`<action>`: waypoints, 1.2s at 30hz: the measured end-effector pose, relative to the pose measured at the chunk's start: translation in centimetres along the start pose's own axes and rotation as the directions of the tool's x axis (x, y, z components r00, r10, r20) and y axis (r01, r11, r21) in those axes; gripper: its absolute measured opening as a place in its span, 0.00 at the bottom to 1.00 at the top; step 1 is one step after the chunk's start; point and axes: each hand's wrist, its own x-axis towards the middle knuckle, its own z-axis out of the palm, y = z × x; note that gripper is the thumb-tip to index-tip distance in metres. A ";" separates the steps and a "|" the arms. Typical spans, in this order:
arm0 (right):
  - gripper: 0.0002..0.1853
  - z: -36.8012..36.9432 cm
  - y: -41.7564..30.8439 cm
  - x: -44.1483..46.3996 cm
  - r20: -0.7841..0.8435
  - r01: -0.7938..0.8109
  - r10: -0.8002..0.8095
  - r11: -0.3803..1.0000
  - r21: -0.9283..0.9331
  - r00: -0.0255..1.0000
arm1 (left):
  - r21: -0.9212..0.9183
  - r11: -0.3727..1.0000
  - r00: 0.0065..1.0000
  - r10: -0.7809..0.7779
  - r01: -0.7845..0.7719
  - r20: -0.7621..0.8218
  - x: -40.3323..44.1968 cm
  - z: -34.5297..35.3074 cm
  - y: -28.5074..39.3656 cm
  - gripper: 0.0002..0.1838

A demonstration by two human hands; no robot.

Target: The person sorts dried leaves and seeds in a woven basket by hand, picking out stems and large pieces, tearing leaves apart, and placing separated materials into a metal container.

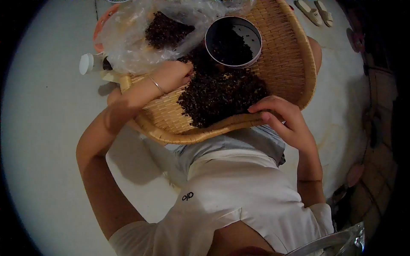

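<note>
Showing at the far left, a small container with a white lid (86,64) sits just outside the woven basket (282,38). Next to it an orange rim (99,32) peeks from under a clear plastic bag (124,49), which lies crumpled beside the basket's left part, with a dark clump (168,32) at its mouth. The left hand (174,73), a thin bracelet (156,85) at its wrist, reaches over the basket's left side; its fingers are curled down at the edge of the dark pile (222,96), and I cannot tell whether they pinch any of it. That pile of small, loose, dark pieces spreads across the middle of the basket, up to the near rim. Just beyond it stands a round tin (253,35), partly filled with similar dark stuff. Farther right, the right hand (285,116) straddles the near rim, fingertips at the pile's edge and thumb apart from them; whether it clasps the rim or only rests there, I cannot tell. At the upper right, slippers (308,12) lie on the pale floor (341,64)
</note>
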 end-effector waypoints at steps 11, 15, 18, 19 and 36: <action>0.14 2.1 0.4 1.0 0.006 -0.091 0.100 0.885 0.456 0.995 | -0.799 0.429 0.907 -0.230 0.421 0.354 -4.7 -4.8 0.8 0.12; 0.20 4.5 0.5 4.0 0.008 -0.079 0.119 0.599 0.797 0.993 | -0.871 0.281 0.915 -0.168 0.402 0.368 -5.5 -5.8 2.3 0.13; 0.23 7.4 1.0 6.4 0.269 -0.286 0.196 0.068 0.956 0.943 | -0.890 0.259 0.927 -0.089 0.375 0.365 -5.4 -6.7 4.5 0.13; 0.23 8.2 1.1 6.9 0.310 -0.308 0.104 -0.034 0.951 0.945 | -0.889 0.279 0.931 -0.080 0.364 0.356 -5.3 -6.9 5.2 0.12; 0.12 3.2 2.1 0.7 0.070 -0.048 0.252 -0.093 0.995 0.965 | -0.071 0.981 0.975 0.189 -0.181 0.119 -2.8 -0.5 3.6 0.25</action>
